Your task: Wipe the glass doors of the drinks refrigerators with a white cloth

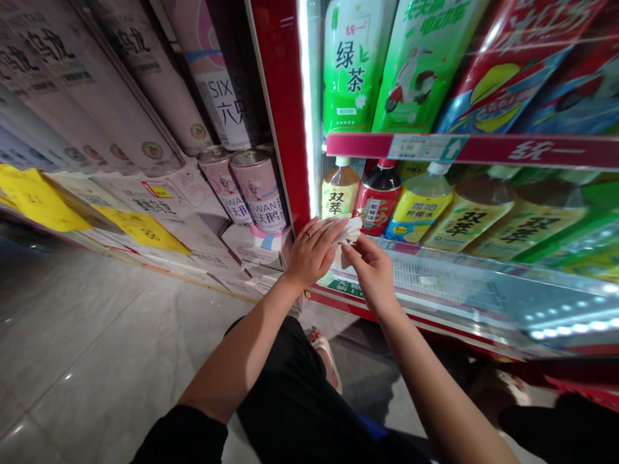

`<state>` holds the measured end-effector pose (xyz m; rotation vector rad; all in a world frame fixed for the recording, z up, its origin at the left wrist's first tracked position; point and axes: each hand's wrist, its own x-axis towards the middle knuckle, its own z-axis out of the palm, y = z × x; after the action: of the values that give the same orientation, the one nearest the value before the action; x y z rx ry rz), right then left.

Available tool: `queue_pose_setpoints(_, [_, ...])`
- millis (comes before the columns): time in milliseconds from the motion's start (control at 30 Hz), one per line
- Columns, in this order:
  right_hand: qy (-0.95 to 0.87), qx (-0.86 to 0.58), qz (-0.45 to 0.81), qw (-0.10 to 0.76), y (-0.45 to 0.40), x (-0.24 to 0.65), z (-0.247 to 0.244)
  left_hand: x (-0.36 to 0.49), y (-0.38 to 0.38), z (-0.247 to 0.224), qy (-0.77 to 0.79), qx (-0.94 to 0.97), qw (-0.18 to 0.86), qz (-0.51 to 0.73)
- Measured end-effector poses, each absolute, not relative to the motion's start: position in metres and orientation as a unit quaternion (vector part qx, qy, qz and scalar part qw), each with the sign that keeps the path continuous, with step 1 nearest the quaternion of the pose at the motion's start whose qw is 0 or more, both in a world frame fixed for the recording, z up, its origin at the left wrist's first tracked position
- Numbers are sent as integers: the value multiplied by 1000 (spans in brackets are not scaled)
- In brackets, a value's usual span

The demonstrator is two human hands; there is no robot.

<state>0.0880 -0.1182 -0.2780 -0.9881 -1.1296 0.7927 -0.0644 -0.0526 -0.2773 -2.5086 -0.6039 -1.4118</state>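
Observation:
A crumpled white tissue or cloth (350,231) is between my two hands, in front of the lower shelf of a lit drinks cooler. My left hand (312,251) lies against its left side, fingers stretched out together, a ring on one of them. With thumb and fingers closed, my right hand (370,267) pinches its right edge. Just behind the hands stand a yellow-labelled bottle (340,188) and a dark bottle with a red label (378,200).
Pink cans (258,190) and stacked cartons (159,200) stand left of the cooler's red frame (285,96). Large green and red drink cartons fill the upper shelf (483,148). Grey floor tiles (97,335) lie below; another person's foot shows at lower right.

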Motion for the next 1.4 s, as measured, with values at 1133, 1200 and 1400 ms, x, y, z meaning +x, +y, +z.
queue_pose_setpoints(1133, [-736,-442,-184,479,-70,76,-308,-86,-18,-289,-378,-656,-90,-647])
queue_pose_setpoints(1200, [-695,-452,-178,530,-67,78,-306,-87,-19,-289,-378,-654,-103,-648])
queue_pose_setpoints(1400, [-735,-403,-188,512,-47,62,-281,-91,-15,-292,-379,-665,-98,-635])
